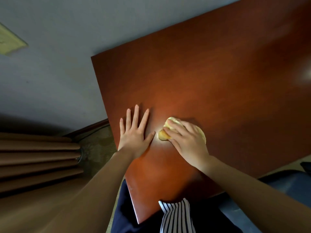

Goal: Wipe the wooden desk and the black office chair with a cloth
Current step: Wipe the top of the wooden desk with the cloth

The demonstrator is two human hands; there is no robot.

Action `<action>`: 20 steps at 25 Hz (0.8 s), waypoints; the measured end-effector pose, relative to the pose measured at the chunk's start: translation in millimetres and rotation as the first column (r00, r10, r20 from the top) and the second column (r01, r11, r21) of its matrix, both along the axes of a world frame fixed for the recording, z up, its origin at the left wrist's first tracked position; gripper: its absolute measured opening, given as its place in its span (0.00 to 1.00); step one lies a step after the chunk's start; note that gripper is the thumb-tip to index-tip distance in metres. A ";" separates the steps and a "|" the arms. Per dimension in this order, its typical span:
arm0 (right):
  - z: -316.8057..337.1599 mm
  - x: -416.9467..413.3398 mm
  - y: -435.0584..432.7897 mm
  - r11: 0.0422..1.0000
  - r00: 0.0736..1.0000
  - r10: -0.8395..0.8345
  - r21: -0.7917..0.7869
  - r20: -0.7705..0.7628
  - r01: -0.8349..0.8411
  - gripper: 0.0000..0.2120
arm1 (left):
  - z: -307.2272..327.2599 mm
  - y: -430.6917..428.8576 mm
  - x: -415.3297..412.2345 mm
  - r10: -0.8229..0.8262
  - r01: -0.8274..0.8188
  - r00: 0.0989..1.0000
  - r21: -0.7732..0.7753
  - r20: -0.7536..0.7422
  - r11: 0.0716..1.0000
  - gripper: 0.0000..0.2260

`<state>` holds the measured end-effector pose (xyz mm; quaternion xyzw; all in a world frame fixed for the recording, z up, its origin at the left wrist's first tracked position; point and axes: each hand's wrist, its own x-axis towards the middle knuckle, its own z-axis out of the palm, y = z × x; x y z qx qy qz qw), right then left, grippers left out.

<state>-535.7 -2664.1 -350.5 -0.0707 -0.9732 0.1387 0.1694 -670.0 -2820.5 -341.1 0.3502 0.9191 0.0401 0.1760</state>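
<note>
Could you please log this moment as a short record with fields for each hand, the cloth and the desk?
left hand: flat on the desk, fingers spread, holding nothing
right hand: pressing the cloth onto the desk
cloth: yellow, bunched under the right hand
desk: reddish-brown wood, otherwise bare in view
curtain: brown, left of the desk

Desk: fills centre and right of view, far edge against wall.
Left hand: flat on desk, near its left edge.
Right hand: just right of left hand, on top of cloth.
Cloth: on desk, under right hand, between both hands.
Curtain: left of desk, below wall.
Chair: right, at desk's near edge.
</note>
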 end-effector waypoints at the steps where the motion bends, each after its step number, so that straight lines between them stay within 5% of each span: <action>1: -0.6 -1.3 5.8 0.997 0.997 0.077 0.023 -0.010 -0.077 0.15 | 1.6 0.3 -0.6 0.001 -0.002 1.000 0.017 0.009 1.000 0.33; 5: 0.4 -14.8 40.6 0.956 0.968 0.250 0.158 0.003 -0.247 0.11 | 14.8 5.2 2.8 -0.092 0.092 0.996 0.077 0.000 0.993 0.35; 15: 9.1 -27.2 36.3 0.986 0.981 -0.133 -0.085 0.143 0.146 0.15 | 32.1 39.5 37.1 -0.200 0.193 0.975 0.080 0.092 0.978 0.34; 20: 0.9 22.0 27.2 0.999 0.998 0.051 -0.022 0.049 -0.050 0.14 | 26.8 38.5 44.2 -0.216 0.211 0.970 0.058 0.112 0.976 0.34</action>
